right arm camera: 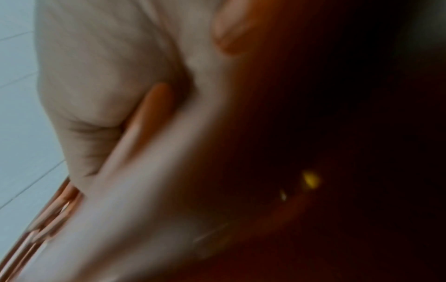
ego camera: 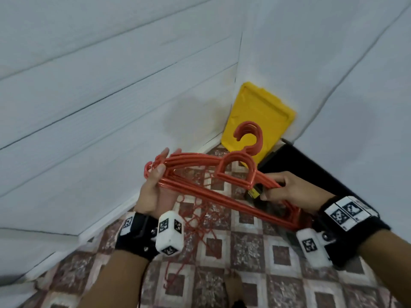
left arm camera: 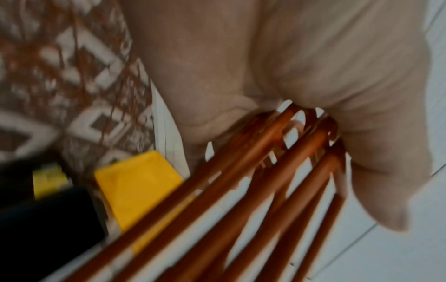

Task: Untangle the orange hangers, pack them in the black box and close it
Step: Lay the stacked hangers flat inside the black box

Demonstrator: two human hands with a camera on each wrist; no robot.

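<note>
A stack of orange plastic hangers [ego camera: 195,157] is held level above the floor, hooks pointing away from me. My left hand [ego camera: 151,185] pinches its left end between thumb and fingers; the left wrist view shows the hanger bars [left arm camera: 265,162] running out from that hand [left arm camera: 313,76]. My right hand [ego camera: 289,187] curls around the stack's right shoulder. The right wrist view is blurred, showing that hand [right arm camera: 120,76] and a few hanger edges [right arm camera: 48,215]. The black box [ego camera: 315,174] stands open just behind my right hand. A tangle of thin orange hangers [ego camera: 200,221] lies on the floor under the stack.
A yellow lid [ego camera: 258,116] leans in the corner where two white walls meet, just left of the box; it also shows beside the black box [left arm camera: 36,229] as a yellow lid [left arm camera: 140,181]. The floor [ego camera: 244,252] has a brown and white square pattern.
</note>
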